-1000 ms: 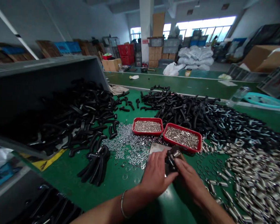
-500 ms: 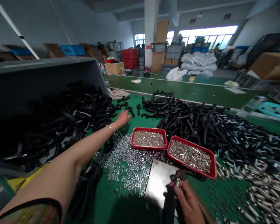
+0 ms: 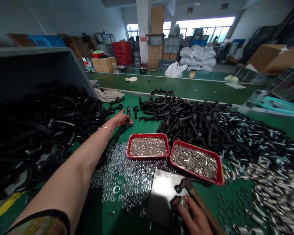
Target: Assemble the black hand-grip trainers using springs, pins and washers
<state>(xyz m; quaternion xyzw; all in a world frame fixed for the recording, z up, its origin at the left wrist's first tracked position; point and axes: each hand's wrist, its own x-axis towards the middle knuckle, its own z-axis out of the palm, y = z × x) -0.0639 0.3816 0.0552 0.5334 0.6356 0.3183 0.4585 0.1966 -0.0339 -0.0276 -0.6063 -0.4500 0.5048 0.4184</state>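
My left hand point(image 3: 121, 119) reaches out past the red trays, its thumb and fingers around a black handle-like part point(image 3: 128, 112) that stands upright in the grip. Low in the view, my right hand point(image 3: 196, 217) pinches a small shiny metal cylinder point(image 3: 182, 200). A dark part point(image 3: 175, 210) lies against those fingertips, mostly in shadow. Beside this hand a hammer point(image 3: 189, 186) with a wooden handle rests partly over a flat metal plate point(image 3: 159, 192). Loose metal washers and nuts point(image 3: 127, 176) are spread left of the plate.
Two red trays, one of tiny metal pieces point(image 3: 128, 147) and one of short pins point(image 3: 221, 171), stand mid-table. Black parts are heaped in a grey bin point(image 3: 75, 65) at left and on the table point(image 3: 186, 114). Metal cylinders point(image 3: 281, 195) pile up at right.
My left hand has drawn slightly back and now grips a black part, where none showed clearly in it before. My right hand stays by the plate with the cylinder. The whole view has shifted.
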